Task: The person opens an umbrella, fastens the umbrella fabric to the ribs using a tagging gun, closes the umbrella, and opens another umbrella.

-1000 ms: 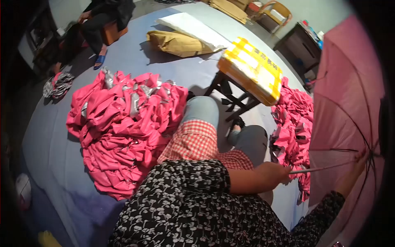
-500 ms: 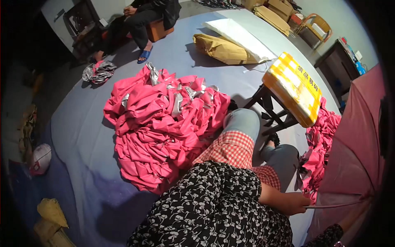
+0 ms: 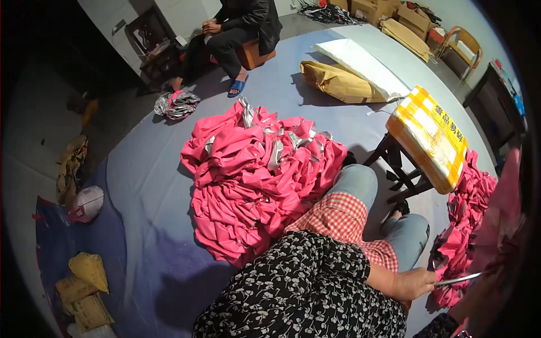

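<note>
My left hand [image 3: 416,283] is closed around the end of an umbrella's thin shaft at the lower right. The pink umbrella [image 3: 499,219] shows as a narrow, blurred stretch of canopy near the right edge. Dim and partly cut off, my right hand [image 3: 479,301] is beside the umbrella's shaft and canopy, its fingers too dark to make out. Just beyond my left hand, a heap of pink folded fabric [image 3: 459,225] lies on the floor sheet. A larger pile of pink fabric with silver undersides [image 3: 253,180] sits on the other side of my legs.
A stool with a yellow-and-white checked top [image 3: 428,138] stands in front of my knees. White and tan sacks [image 3: 360,70] lie farther back. A seated person [image 3: 242,34] is beside a small silver-and-pink bundle [image 3: 177,104]. Yellow packets [image 3: 87,287] lie at lower left.
The view has swung left, so the scene shifts rightward. The umbrella's broad spread canopy now appears much narrower at the right edge. My left hand still grips the shaft.
</note>
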